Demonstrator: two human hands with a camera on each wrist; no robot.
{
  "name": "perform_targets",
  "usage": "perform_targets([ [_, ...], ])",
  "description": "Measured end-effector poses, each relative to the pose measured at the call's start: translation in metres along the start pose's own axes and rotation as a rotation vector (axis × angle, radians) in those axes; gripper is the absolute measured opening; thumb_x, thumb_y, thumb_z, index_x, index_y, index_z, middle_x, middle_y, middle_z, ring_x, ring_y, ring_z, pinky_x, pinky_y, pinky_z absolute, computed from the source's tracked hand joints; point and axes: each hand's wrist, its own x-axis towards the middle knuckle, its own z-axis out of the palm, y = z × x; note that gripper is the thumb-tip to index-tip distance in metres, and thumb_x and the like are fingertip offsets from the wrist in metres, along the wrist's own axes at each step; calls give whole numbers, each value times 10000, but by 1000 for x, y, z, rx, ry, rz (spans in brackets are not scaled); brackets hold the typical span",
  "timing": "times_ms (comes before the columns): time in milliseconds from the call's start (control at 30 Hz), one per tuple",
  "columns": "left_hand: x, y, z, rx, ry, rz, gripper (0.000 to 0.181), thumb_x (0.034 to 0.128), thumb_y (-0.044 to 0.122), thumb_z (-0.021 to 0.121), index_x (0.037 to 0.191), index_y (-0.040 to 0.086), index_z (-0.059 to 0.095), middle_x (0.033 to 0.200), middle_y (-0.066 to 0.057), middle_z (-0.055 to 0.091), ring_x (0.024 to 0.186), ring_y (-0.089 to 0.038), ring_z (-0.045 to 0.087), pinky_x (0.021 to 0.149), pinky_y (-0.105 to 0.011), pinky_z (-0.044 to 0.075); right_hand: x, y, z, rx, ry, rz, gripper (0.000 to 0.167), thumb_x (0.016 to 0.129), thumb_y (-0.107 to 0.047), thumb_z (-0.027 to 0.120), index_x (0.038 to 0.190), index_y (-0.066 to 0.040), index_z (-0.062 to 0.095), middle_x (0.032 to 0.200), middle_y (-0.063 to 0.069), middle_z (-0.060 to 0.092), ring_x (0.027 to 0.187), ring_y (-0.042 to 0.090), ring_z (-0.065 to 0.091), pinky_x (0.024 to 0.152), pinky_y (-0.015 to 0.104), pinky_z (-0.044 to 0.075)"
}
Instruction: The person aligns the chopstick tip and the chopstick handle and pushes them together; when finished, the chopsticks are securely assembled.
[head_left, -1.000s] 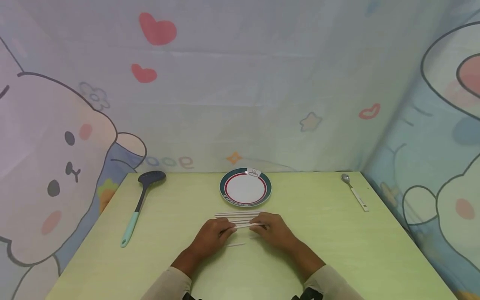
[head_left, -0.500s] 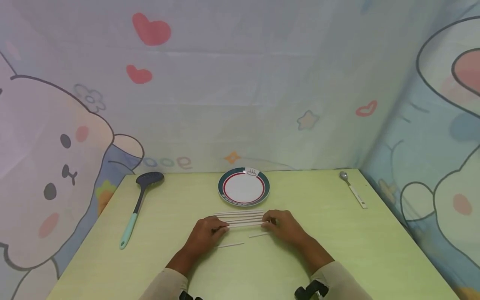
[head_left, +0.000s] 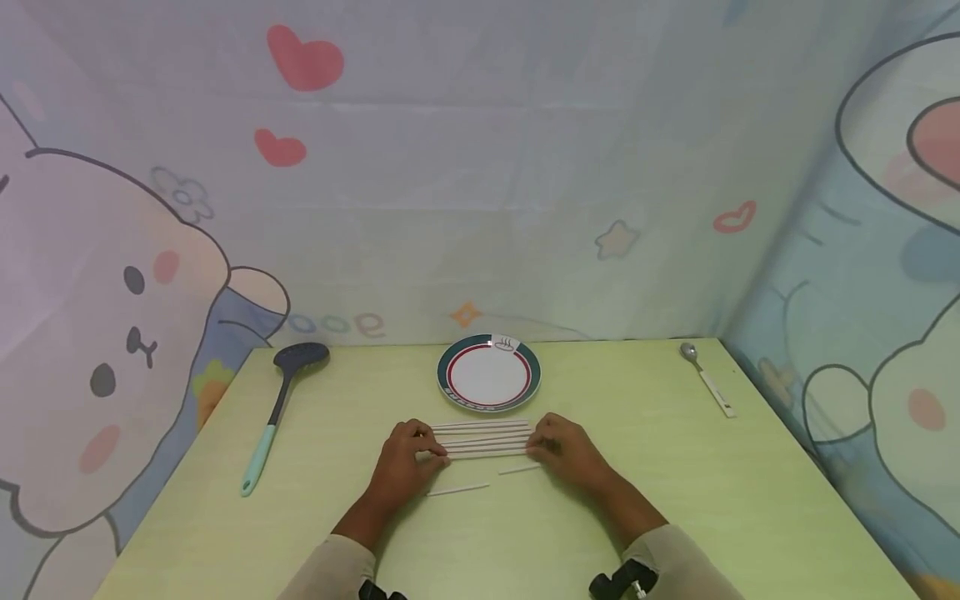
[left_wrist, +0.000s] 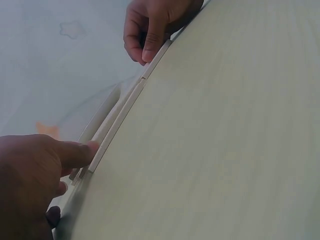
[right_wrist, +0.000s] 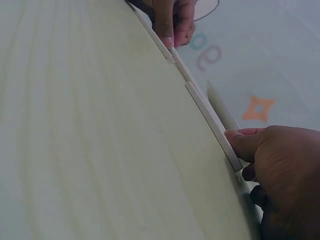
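Note:
Several thin white sticks (head_left: 480, 426) lie side by side across the table in the head view, just in front of the plate. My left hand (head_left: 405, 460) pinches the left end of the nearest stick (head_left: 487, 455) in this row. At its right end, the thumb and fingers of my right hand (head_left: 567, 451) pinch too. Closer to me lie two separate thin sticks, a left one (head_left: 457, 490) and a right one (head_left: 519, 470), partly behind the right hand. Both wrist views show the hands low at the table, with fingertips against stick ends; the far sticks are mostly hidden there.
A round plate (head_left: 489, 375) with a green and red rim stands behind the sticks. A black ladle-like utensil with a mint handle (head_left: 258, 460) lies at the left. A small spoon (head_left: 708, 382) lies at the far right. Printed cloth (head_left: 480, 167) hangs behind the table (head_left: 750, 517).
The hands have moved apart, from near the stick's middle to its two ends. The stick now lies level with the row, and the right loose stick has come into view.

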Motion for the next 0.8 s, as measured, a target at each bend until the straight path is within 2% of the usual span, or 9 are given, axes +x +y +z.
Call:
perform_targets([
  [100,1,1,0,-3,-5,-28,94,839,34,925,826,105,865,983,-22,649,950,-196,550,838,-410,495,-1,1,1,8,8,7,94,944,-6,816,946,-100,810,973,14,686,914,91,620,832,265,543],
  [233,1,2,1,14,-2,-30,119,846,33,919,826,125,846,991,-21,646,966,-186,549,846,-409,510,-3,0,1,17,39,3,112,937,3,816,940,-108,808,959,-2,676,887,67,590,798,253,523],
  [333,0,3,2,24,16,-5,160,831,34,932,797,144,820,990,-6,646,970,-175,543,853,-413,504,-4,-2,2,32,65,-2,118,928,3,820,941,-114,810,958,-16,665,881,63,571,788,253,505],
  [433,-2,6,2,16,8,53,197,804,66,957,749,170,799,991,13,646,986,-185,536,868,-438,474,-3,-2,5,38,60,-25,101,909,-26,850,944,-116,822,979,-13,649,919,87,571,816,275,505],
  [567,-7,9,0,27,-93,128,207,791,201,983,744,233,784,1034,39,642,1045,-201,516,902,-482,423,-4,-2,10,-18,4,-49,88,881,-105,896,936,-151,845,1039,-30,598,1021,106,539,894,303,493],
  [667,-10,9,-1,28,-176,133,204,791,283,986,790,270,783,1065,62,621,1064,-168,467,905,-465,378,-5,-2,11,-81,-32,-72,67,869,-150,909,909,-180,865,1052,-53,565,1039,100,492,905,310,464],
  [800,-8,8,1,7,-215,166,196,822,263,964,801,259,769,1085,51,604,1042,-147,428,879,-409,318,-5,-3,10,-140,-24,-119,79,855,-148,917,855,-202,860,1029,-59,562,994,91,453,892,353,411],
])
